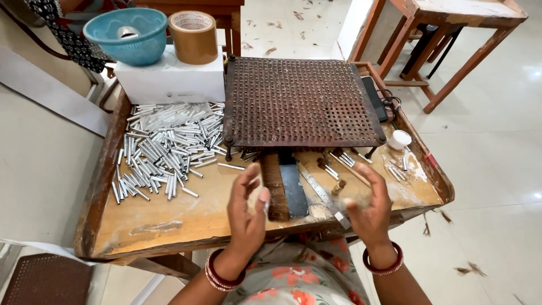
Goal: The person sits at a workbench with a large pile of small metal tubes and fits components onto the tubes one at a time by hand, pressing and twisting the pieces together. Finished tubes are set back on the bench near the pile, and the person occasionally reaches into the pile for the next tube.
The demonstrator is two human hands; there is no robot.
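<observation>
My left hand (247, 210) hovers over the front of the wooden tray table (169, 217), palm turned inward, fingers apart and empty. My right hand (370, 206) is raised opposite it, fingers loosely curled; whether it holds anything is unclear. Between them lie a brush (274, 186), a dark flat blade (293, 189) and a metal ruler (323, 195). A rusty perforated metal plate (299, 101) stands behind them, most of its holes filled. A heap of small silver tubes (166, 147) lies to the left.
A white box (169, 79) at the back left carries a blue basket (132, 36) and a roll of brown tape (193, 36). A small white cup (400, 139) and loose tubes sit at the right. Wooden furniture (451, 34) stands at the far right.
</observation>
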